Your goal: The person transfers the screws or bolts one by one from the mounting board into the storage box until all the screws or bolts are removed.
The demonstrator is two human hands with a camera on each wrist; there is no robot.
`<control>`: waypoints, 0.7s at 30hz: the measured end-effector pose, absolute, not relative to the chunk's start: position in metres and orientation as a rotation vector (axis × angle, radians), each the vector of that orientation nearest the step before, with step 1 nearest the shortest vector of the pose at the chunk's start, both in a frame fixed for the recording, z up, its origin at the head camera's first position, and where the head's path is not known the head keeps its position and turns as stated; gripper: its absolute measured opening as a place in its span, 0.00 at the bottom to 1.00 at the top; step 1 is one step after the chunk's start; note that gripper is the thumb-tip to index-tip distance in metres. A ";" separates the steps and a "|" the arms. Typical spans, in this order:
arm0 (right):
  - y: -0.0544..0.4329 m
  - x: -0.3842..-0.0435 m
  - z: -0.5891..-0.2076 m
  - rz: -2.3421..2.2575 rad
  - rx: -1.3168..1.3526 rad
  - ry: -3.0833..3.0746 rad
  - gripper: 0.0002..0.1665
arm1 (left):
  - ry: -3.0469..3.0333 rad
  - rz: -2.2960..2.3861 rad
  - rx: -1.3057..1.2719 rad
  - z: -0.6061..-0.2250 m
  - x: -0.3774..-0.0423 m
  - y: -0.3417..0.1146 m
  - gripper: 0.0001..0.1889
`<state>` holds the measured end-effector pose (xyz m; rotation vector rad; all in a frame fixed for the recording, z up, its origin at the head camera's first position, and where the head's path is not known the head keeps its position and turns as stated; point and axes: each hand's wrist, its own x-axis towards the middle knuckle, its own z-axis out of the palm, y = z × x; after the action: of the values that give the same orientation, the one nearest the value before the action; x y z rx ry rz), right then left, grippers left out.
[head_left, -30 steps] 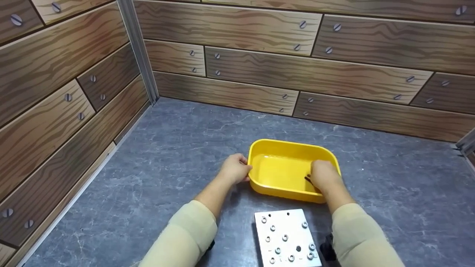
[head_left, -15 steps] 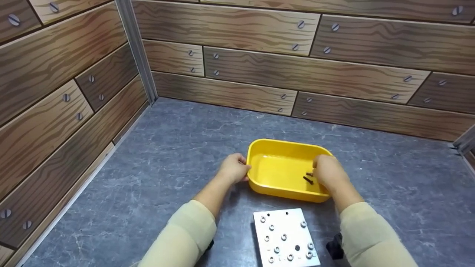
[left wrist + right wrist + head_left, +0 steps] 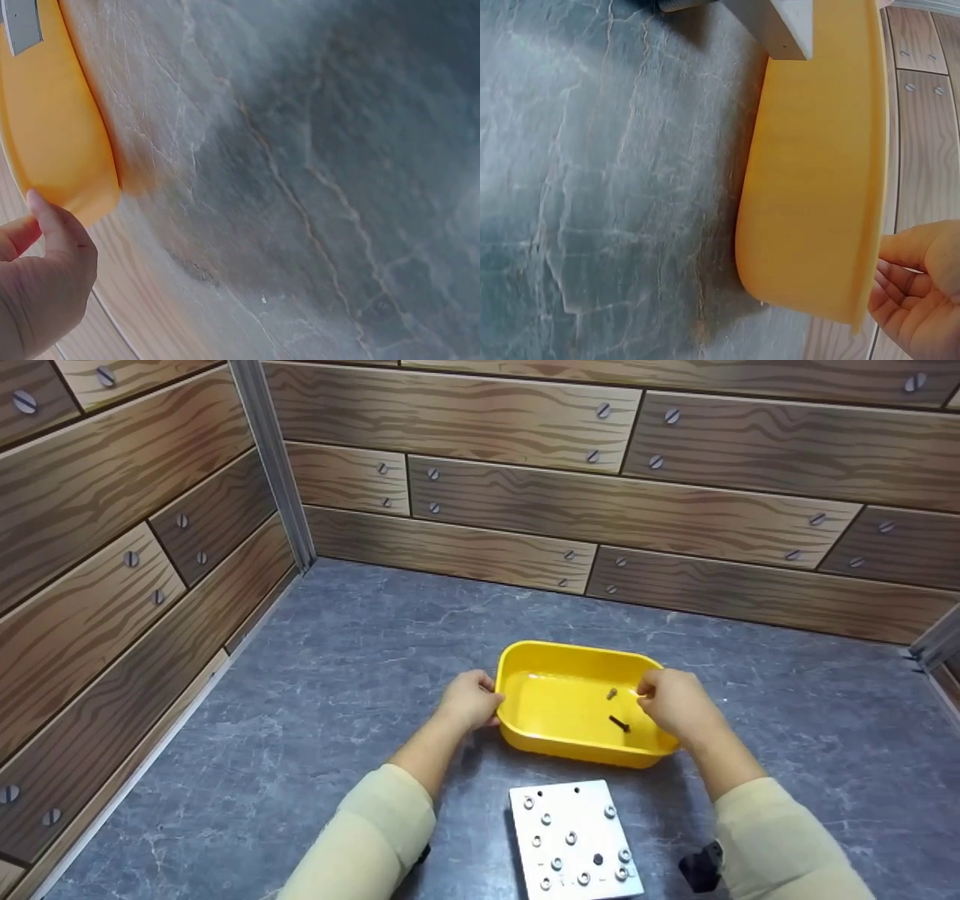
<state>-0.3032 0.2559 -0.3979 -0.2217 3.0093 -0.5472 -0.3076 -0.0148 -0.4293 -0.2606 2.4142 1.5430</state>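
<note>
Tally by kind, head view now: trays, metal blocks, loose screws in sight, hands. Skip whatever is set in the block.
Tray: 1
Block: 1
Loose screws, in the tray: 2
Hands: 2 (left hand, right hand)
Total: 6

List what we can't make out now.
Head: what, if anything, right hand holds; the hand itself hides most fingertips.
Head: marks on metal plate; too small.
Head: rest of black object; right sleeve covers it.
Right wrist: inside of yellow tray, behind its wall.
Left wrist: part of left hand, cut by left edge.
</note>
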 end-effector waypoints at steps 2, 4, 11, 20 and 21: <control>0.256 -0.301 -0.397 -0.556 -0.231 3.005 0.08 | 2.418 1.547 -0.259 -0.429 -0.307 -0.015 0.04; 0.256 -0.299 -0.396 -0.567 -0.245 3.003 0.08 | 2.420 1.549 -0.260 -0.430 -0.307 -0.015 0.04; 0.255 -0.294 -0.391 -0.571 -0.262 2.995 0.07 | 2.403 1.564 -0.284 -0.431 -0.308 -0.014 0.04; 0.249 -0.282 -0.381 -0.608 -0.264 2.957 0.07 | 2.407 1.557 -0.276 -0.433 -0.309 -0.014 0.04; 0.248 -0.280 -0.380 -0.617 -0.267 2.952 0.08 | 2.408 1.557 -0.274 -0.433 -0.309 -0.014 0.04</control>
<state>-0.2802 0.2479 -0.3797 -0.2671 2.9521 -0.6172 -0.3094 -0.0140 -0.4326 -0.2739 2.4078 1.5574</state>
